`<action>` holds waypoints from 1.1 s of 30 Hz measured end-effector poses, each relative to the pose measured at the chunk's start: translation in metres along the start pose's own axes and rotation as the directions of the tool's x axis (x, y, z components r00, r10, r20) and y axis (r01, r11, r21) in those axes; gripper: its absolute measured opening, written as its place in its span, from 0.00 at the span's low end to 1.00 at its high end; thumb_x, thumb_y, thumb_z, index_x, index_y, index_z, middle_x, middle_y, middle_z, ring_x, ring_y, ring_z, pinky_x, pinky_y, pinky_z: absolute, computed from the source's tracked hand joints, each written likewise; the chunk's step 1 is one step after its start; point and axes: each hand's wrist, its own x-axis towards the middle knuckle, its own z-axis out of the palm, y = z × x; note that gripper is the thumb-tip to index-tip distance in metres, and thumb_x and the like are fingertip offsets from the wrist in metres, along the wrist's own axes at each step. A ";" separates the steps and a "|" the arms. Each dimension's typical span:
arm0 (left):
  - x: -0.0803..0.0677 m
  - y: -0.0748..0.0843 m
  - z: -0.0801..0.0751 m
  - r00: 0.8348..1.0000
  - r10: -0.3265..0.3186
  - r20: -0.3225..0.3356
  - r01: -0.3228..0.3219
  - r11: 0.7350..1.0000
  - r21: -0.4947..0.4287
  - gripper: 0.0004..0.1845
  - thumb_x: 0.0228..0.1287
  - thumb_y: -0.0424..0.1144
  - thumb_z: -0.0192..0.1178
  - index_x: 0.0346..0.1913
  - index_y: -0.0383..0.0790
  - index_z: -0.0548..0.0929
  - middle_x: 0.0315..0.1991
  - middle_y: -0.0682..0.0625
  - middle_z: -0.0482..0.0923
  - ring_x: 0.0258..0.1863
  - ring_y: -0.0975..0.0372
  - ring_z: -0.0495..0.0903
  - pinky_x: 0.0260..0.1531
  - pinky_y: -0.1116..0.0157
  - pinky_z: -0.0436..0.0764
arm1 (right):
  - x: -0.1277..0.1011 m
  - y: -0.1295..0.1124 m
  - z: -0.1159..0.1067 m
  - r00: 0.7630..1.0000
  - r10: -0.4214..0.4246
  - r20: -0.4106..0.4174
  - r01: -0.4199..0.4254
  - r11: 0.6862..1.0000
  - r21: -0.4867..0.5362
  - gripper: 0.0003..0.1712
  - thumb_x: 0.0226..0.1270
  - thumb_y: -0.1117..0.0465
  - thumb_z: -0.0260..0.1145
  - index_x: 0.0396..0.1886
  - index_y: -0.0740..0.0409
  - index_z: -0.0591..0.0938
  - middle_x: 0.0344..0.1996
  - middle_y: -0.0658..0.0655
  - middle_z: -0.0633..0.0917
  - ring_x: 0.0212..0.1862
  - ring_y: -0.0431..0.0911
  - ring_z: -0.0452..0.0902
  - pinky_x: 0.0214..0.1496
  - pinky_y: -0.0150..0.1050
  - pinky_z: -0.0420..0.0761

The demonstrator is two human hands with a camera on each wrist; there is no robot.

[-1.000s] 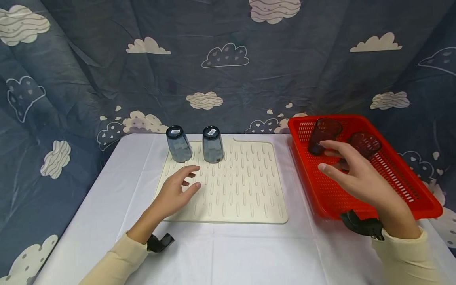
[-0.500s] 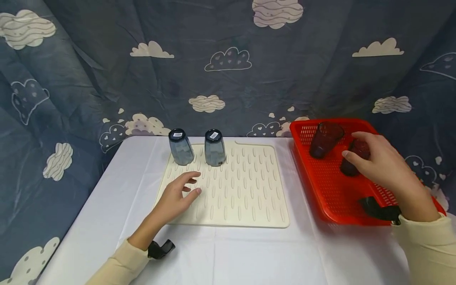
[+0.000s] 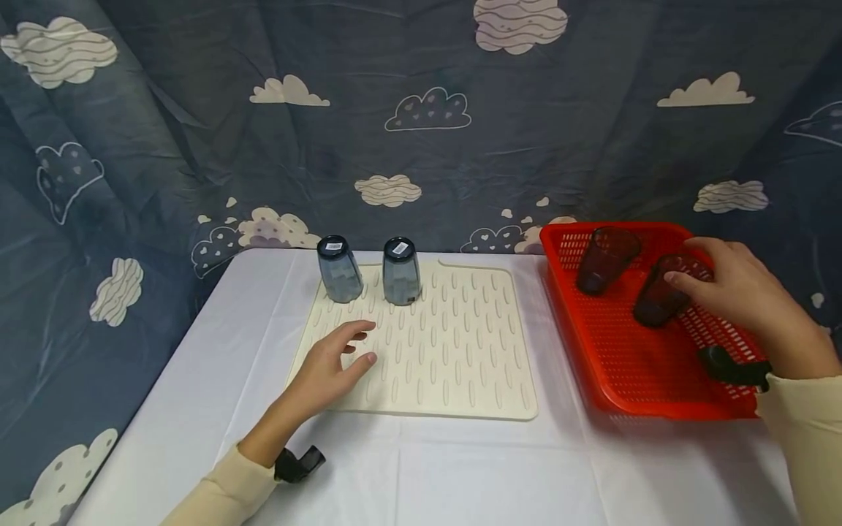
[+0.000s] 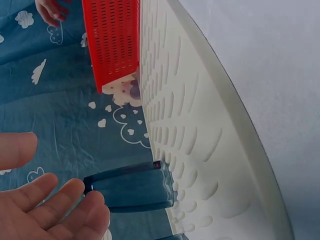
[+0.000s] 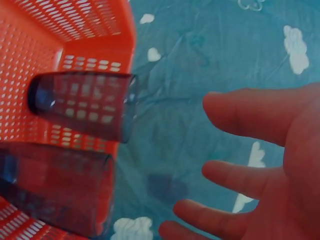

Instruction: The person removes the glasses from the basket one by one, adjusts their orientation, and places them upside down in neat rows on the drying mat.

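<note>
Two blue-grey cups (image 3: 338,269) (image 3: 401,270) stand upside down at the back of a cream ribbed mat (image 3: 460,351). My left hand (image 3: 358,343) rests on the mat's front left part with relaxed fingers and holds nothing; in the left wrist view one cup (image 4: 132,186) stands just beyond its fingers (image 4: 50,210). A red perforated basket (image 3: 618,365) holds two dark cups lying tilted (image 3: 601,259) (image 3: 658,301). My right hand (image 3: 687,263) reaches over the basket with its fingertips at the rim of the nearer cup. In the right wrist view the fingers (image 5: 240,172) are spread and nothing lies between them.
A white cloth (image 3: 460,475) covers the table, and the basket stands on its right side. A blue curtain with cloud prints (image 3: 421,146) hangs close behind and to the left.
My right hand has moved right and back across the basket, from near the left dark cup to the right one. My left hand has stayed on the mat.
</note>
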 end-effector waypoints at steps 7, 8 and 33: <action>0.000 0.003 0.003 1.000 -0.004 0.023 0.004 1.000 0.010 0.25 0.65 0.35 0.64 0.64 0.38 0.75 0.62 0.43 0.78 0.59 0.50 0.80 0.55 0.51 0.82 | 0.013 0.019 0.003 0.991 -0.052 0.123 0.044 0.996 0.073 0.45 0.73 0.46 0.57 0.71 0.79 0.54 0.61 0.84 0.65 0.59 0.76 0.62 0.54 0.73 0.66; 0.000 0.004 0.004 0.999 -0.006 0.038 0.006 1.000 0.005 0.25 0.65 0.35 0.64 0.65 0.38 0.74 0.62 0.43 0.78 0.60 0.50 0.79 0.55 0.51 0.82 | 0.015 0.021 0.005 0.992 -0.053 0.117 0.045 0.997 0.069 0.45 0.73 0.46 0.57 0.71 0.79 0.55 0.60 0.84 0.65 0.58 0.76 0.62 0.54 0.73 0.66; -0.002 0.015 0.012 0.980 0.017 0.198 -0.018 1.000 0.004 0.26 0.68 0.39 0.61 0.68 0.39 0.72 0.64 0.44 0.77 0.62 0.52 0.77 0.55 0.52 0.81 | 0.042 0.064 0.035 0.991 0.036 0.131 -0.047 0.995 0.087 0.55 0.70 0.45 0.60 0.72 0.83 0.44 0.62 0.88 0.60 0.60 0.78 0.60 0.59 0.74 0.66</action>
